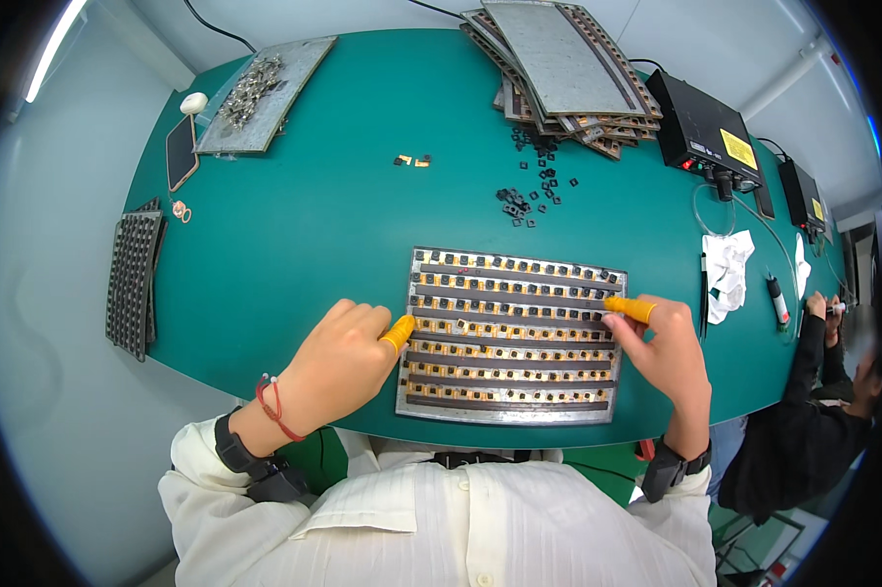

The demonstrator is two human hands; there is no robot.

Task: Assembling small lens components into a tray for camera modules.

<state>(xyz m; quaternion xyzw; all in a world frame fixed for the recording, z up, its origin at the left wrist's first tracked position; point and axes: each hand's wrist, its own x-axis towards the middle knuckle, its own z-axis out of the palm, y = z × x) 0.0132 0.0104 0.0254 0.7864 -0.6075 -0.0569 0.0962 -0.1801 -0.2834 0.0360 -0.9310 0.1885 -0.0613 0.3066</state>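
Two hands sit at the ends of one metal tray (511, 415) in the lower middle of the frame, and that is the relation I watch. My left hand (348, 352) rests at the tray's left edge, fingers curled in loosely, its orange-capped fingertip (398, 334) touching the rim about midway down; it grasps nothing. My right hand (668, 350) mirrors it at the right edge, capped fingertip (631, 308) pointing inward at the upper rows, also holding nothing that I can see. The tray's long axis runs left to right across the green worktop (294, 245), its dark strips (512, 295) parallel to that axis, so each hand lies just off one short end. Loose black parts (534, 191) lie well apart, toward the upper middle.
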